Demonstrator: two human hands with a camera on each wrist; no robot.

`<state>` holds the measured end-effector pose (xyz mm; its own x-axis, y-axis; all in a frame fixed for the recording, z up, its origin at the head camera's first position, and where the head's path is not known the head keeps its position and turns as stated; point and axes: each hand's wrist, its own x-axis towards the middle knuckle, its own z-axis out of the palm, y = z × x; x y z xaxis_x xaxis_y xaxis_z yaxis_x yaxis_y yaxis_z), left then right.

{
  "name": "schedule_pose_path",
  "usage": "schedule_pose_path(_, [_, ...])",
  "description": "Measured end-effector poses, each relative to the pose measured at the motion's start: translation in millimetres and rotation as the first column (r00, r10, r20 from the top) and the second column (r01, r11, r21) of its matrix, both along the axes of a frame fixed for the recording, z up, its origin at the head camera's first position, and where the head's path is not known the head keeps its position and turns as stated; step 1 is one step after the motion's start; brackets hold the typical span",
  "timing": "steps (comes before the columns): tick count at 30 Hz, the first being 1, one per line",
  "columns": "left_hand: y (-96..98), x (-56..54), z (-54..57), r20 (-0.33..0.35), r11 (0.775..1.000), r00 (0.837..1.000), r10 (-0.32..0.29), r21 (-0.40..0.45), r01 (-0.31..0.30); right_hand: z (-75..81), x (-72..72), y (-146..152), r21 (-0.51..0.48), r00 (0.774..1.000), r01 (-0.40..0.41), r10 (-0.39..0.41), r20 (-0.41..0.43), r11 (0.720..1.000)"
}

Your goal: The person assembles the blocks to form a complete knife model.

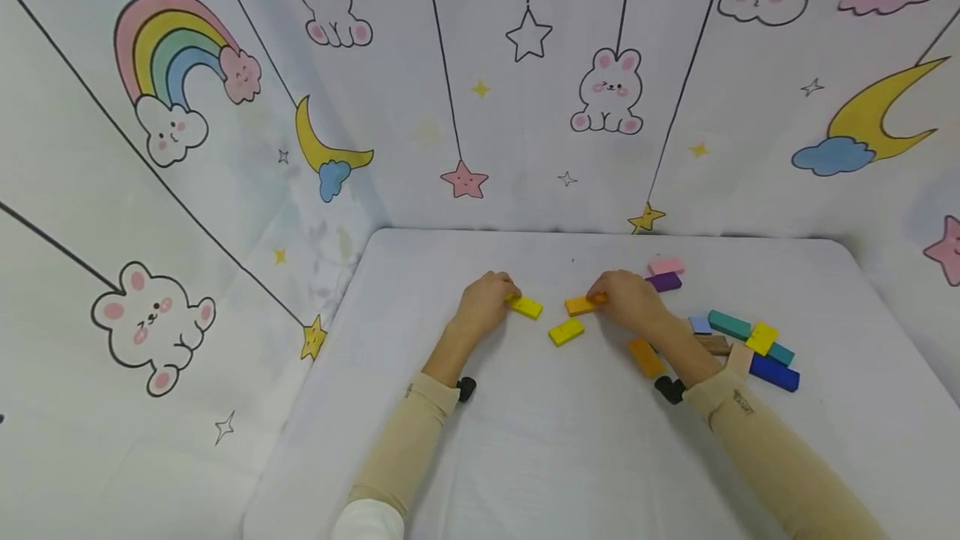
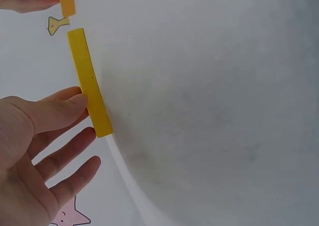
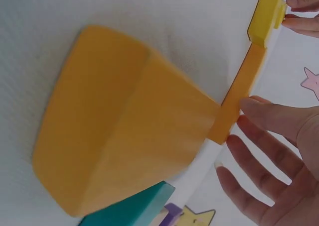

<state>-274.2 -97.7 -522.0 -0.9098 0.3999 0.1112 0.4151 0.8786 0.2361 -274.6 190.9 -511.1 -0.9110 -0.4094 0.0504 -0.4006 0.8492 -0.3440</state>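
Observation:
In the head view my left hand (image 1: 486, 304) is over the table's far half, pinching a flat yellow block (image 1: 527, 307) near one end. The left wrist view shows the thumb on this long yellow block (image 2: 90, 84), the other fingers spread. To the right, my right hand (image 1: 632, 302) pinches an orange block (image 1: 579, 306) between thumb and fingers; its long side (image 3: 239, 94) shows in the right wrist view. A gap separates the two held blocks. Just nearer to me lies a second yellow block (image 1: 566, 332).
By my right wrist lies another orange block (image 1: 647, 357), large in the right wrist view. Further right is a cluster with teal (image 1: 729, 325), dark blue (image 1: 775, 373) and yellow (image 1: 762, 338) blocks. Purple (image 1: 664, 282) and pink (image 1: 667, 266) blocks lie beyond my right hand.

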Motion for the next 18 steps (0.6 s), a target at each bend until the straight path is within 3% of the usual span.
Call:
schedule_pose_path(8, [3.2,-1.4,2.6,-0.013,0.998,1.000,0.025,-0.058,-0.026,0.6,-3.1,0.4,0.016,1.000,-0.008,0.009,-0.028,1.000])
schedule_pose_path(13, [5.0,-1.8,3.7,-0.059,0.993,0.997,0.042,-0.106,-0.048,0.8,-5.2,-2.3,0.034,1.000,0.010,-0.010,-0.014,0.999])
schedule_pose_path(18, [5.9,-2.7,5.8,-0.062,0.990,0.997,0.054,-0.130,-0.062,1.5,-8.3,-6.1,0.053,1.000,0.022,-0.022,0.007,0.998])
